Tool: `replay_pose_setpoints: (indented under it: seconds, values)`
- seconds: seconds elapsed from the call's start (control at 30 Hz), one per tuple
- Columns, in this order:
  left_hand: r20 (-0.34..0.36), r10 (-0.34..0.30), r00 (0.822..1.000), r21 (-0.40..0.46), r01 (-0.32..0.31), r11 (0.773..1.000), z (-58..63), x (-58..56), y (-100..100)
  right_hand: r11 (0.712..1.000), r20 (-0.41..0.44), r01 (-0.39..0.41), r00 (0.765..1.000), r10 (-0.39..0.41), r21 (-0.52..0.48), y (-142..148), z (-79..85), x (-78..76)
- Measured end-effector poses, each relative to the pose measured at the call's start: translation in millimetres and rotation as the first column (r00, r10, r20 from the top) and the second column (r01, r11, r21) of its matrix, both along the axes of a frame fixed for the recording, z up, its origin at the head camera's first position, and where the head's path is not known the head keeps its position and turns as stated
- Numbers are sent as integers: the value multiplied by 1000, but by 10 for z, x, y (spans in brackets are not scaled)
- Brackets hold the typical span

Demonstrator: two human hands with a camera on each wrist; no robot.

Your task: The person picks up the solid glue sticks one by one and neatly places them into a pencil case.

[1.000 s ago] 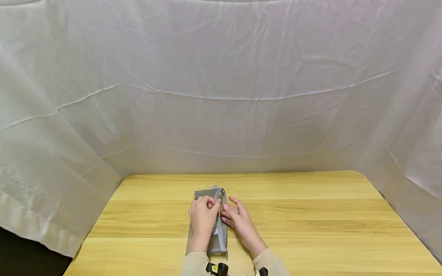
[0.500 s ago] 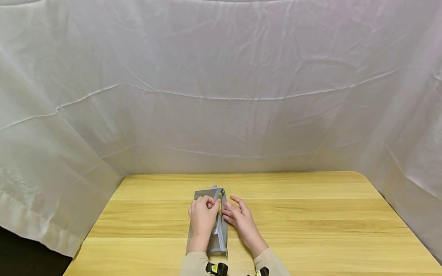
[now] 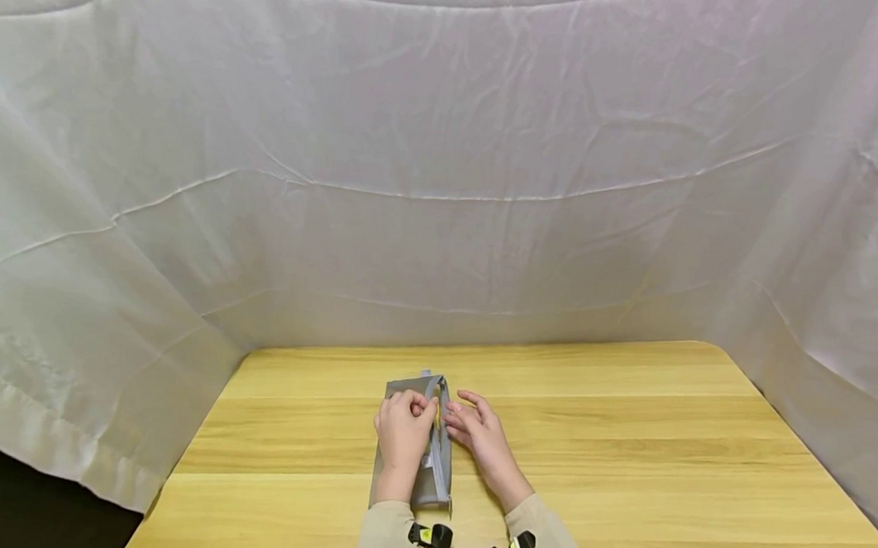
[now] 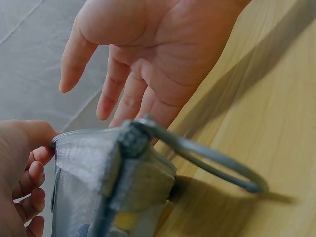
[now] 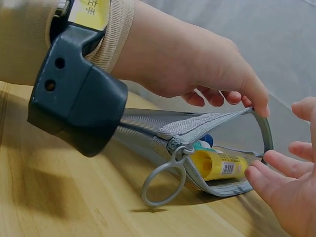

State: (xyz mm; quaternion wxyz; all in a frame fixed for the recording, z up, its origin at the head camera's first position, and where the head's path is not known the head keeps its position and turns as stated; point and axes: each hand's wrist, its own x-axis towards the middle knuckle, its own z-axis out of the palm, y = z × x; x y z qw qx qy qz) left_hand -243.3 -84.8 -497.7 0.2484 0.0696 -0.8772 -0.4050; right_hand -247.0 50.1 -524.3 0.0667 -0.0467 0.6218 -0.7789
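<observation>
A grey mesh zipper pouch (image 3: 430, 491) lies on the table with its zip undone and its mouth gaping. My left hand (image 3: 405, 429) pinches one edge of that mouth between thumb and fingers. Inside, the right wrist view shows a yellow cylinder (image 5: 219, 165) with a printed label and barcode, and a blue-ended item (image 5: 206, 140) behind it. A ring pull (image 5: 165, 183) hangs from the zip's near end. My right hand (image 3: 485, 437) is beside the opposite edge with loosely extended fingers, gripping nothing. Whether its fingertips touch the pouch I cannot tell.
The wooden table (image 3: 642, 445) spreads out on both sides of the pouch. Pale curtains (image 3: 482, 247) hang behind it and along the sides. Each wrist bears a black camera mount (image 3: 432, 539).
My right hand has shifted slightly to the right, and more yellow shows in the pouch's mouth. The left hand keeps its pinch on the edge, nearly still.
</observation>
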Motion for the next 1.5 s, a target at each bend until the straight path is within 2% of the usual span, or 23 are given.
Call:
replay_pose_setpoints:
  seconds: [0.4, 0.83, 1.2, 1.5]
  values:
    - [-18, -5, 1000, -3, 5, 1000, -1, -4, 13, 995, 2, 96, 995, -96, 26, 25, 46, -17]
    - [-6, -14, 1000, -40, 14, 999, -24, -1, 49, 983, -8, 182, 983, -182, 16, 201, 57, -76]
    - [31, -27, 999, -62, 29, 998, -72, 13, 78, 972, -16, 234, 972, -234, 1, 440, 63, -128]
    - [97, -51, 994, -65, 58, 996, -84, 21, 94, 965, -3, 263, 965, -263, -14, 611, 88, -161]
